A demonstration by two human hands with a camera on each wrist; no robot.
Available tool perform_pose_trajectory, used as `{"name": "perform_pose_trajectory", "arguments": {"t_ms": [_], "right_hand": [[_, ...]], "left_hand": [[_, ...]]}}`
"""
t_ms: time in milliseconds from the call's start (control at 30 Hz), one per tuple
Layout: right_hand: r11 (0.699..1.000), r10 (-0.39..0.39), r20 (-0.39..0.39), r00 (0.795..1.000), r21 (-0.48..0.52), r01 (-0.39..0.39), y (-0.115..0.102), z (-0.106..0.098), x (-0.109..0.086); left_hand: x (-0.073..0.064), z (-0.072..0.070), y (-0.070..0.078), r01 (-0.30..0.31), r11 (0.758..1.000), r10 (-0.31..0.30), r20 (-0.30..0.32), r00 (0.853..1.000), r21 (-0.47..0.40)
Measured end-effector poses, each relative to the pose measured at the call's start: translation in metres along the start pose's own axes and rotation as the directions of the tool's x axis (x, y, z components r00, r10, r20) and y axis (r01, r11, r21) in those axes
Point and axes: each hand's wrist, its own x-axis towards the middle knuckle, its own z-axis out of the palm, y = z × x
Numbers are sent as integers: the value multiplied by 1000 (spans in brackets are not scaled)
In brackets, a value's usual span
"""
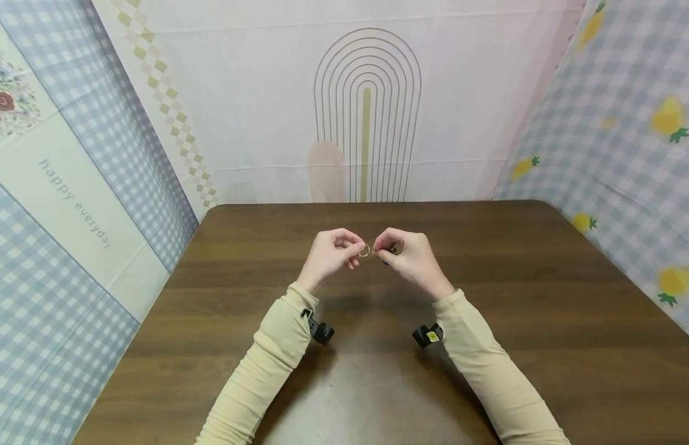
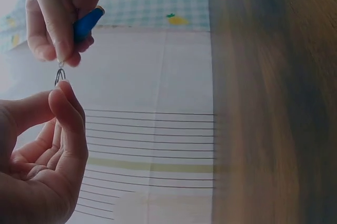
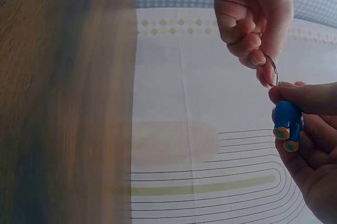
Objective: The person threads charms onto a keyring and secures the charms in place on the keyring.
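Observation:
My left hand (image 1: 333,253) pinches a thin metal split ring (image 3: 275,69) between thumb and index finger, above the table. Facing it, my right hand (image 1: 410,252) pinches a small link at the top of a blue figurine charm (image 3: 287,114). The charm hangs below the right fingertips, two stubby legs with orange-brown soles showing in the right wrist view. In the left wrist view a tiny loop at the right fingertips sits right at the ring's edge; whether it is threaded on, I cannot tell.
A brown wooden table (image 1: 344,383) lies under both forearms. White cloth with an arch pattern (image 1: 366,117) hangs behind it. Blue checked cloths hang at the left (image 1: 77,68) and right (image 1: 617,167). Each wrist wears a small black camera (image 1: 322,334).

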Motion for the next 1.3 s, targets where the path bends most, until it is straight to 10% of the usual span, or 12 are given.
{"name": "perform_pose_trajectory", "arguments": {"t_ms": [433,833,1067,1300], "right_hand": [[982,-133,102,986,-124,145,2,-2,-1],[976,-192,58,980,-90,196,5,-5,1],[985,-153,-89,984,-97,145,5,-2,1],[978,-188,-131,973,-121,172,6,2,0]], "left_hand": [[-1,1,5,8,984,-27,104,994,178],[0,-4,1,68,996,-54,217,975,-57],[-1,-1,4,116,956,-81,140,987,-268],[-2,-2,4,111,964,-79,136,988,-244]]}}
